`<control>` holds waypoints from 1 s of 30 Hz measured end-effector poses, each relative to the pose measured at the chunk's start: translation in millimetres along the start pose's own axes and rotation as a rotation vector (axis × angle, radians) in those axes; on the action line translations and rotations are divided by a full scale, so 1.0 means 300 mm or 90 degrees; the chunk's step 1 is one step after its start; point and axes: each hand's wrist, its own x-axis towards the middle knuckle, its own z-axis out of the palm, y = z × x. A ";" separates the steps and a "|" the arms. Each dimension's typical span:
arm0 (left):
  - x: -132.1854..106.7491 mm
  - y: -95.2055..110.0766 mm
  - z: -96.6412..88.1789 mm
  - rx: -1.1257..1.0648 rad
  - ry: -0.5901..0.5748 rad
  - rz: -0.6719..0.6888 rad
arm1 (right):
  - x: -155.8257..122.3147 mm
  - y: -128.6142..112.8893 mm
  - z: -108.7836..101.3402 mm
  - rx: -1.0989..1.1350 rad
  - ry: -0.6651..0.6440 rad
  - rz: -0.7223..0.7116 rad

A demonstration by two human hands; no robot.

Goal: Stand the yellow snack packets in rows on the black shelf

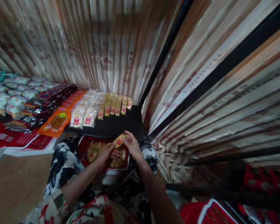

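Observation:
My right hand (132, 145) pinches a small yellow snack packet (119, 140) just in front of the black shelf (121, 126). My left hand (105, 154) is curled beside it, its fingers touching the same packet from below. Both hands hover over a red basket (85, 145) on my lap that holds several more yellow packets (93, 151). On the shelf stand rows of the same yellow packets (115, 104), next to white bagged snacks (85, 112).
Orange flat packs (58, 119), dark packets (43, 104) and pale bags (11, 96) fill the shelf to the left. A striped printed curtain (102, 46) hangs behind and to the right, with black frame bars (168, 46). Another red basket (208, 213) sits at lower right.

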 end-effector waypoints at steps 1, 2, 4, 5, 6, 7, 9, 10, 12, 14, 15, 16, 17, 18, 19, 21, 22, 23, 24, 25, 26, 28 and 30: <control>0.005 0.006 0.009 -0.008 0.001 0.003 | 0.008 0.001 0.004 0.020 0.019 0.008; 0.012 0.012 0.018 -0.017 0.003 0.007 | 0.016 0.003 0.009 0.042 0.034 0.018; 0.031 0.027 0.036 -0.037 0.007 0.019 | 0.030 0.011 0.024 0.081 0.060 0.036; 0.043 0.035 0.046 -0.044 0.012 0.027 | 0.037 0.017 0.032 0.092 0.067 0.043; 0.055 0.044 0.055 -0.046 0.016 0.034 | 0.044 0.022 0.040 0.094 0.070 0.047; 0.069 0.054 0.065 -0.046 0.021 0.040 | 0.052 0.026 0.047 0.090 0.072 0.047; 0.100 0.077 0.084 -0.038 0.032 0.039 | 0.072 0.030 0.055 0.068 0.078 0.035; 0.118 0.089 0.093 -0.034 0.032 0.036 | 0.085 0.029 0.056 0.055 0.083 0.024; 0.158 0.112 0.109 -0.023 0.021 0.032 | 0.118 0.022 0.049 0.025 0.098 0.005; 0.203 0.131 0.123 0.009 0.024 0.037 | 0.163 0.011 0.033 -0.008 0.124 -0.011; 0.226 0.138 0.128 0.039 0.039 0.046 | 0.190 0.006 0.023 -0.024 0.143 -0.019; 0.249 0.143 0.133 0.079 0.060 0.064 | 0.220 0.002 0.011 -0.037 0.166 -0.028; 0.270 0.148 0.138 0.125 0.085 0.091 | 0.252 -0.001 -0.002 -0.049 0.188 -0.036; 0.291 0.151 0.143 0.173 0.110 0.126 | 0.285 -0.003 -0.014 -0.063 0.208 -0.044; 0.309 0.155 0.149 0.218 0.126 0.165 | 0.320 -0.003 -0.027 -0.080 0.224 -0.050; 0.343 0.165 0.163 0.275 0.121 0.239 | 0.388 -0.002 -0.050 -0.130 0.243 -0.062; 0.360 0.172 0.172 0.285 0.104 0.263 | 0.421 -0.001 -0.061 -0.162 0.248 -0.070; 0.378 0.181 0.182 0.286 0.083 0.277 | 0.453 0.000 -0.071 -0.195 0.250 -0.081; 0.397 0.191 0.193 0.282 0.063 0.283 | 0.484 0.000 -0.080 -0.226 0.251 -0.093; 0.417 0.202 0.204 0.276 0.047 0.283 | 0.514 0.001 -0.089 -0.253 0.251 -0.105; 0.439 0.212 0.214 0.269 0.039 0.281 | 0.543 0.001 -0.098 -0.274 0.256 -0.114; 0.485 0.231 0.232 0.261 0.034 0.275 | 0.599 0.004 -0.115 -0.301 0.274 -0.123; 0.528 0.246 0.245 0.261 0.036 0.275 | 0.651 0.009 -0.131 -0.314 0.286 -0.123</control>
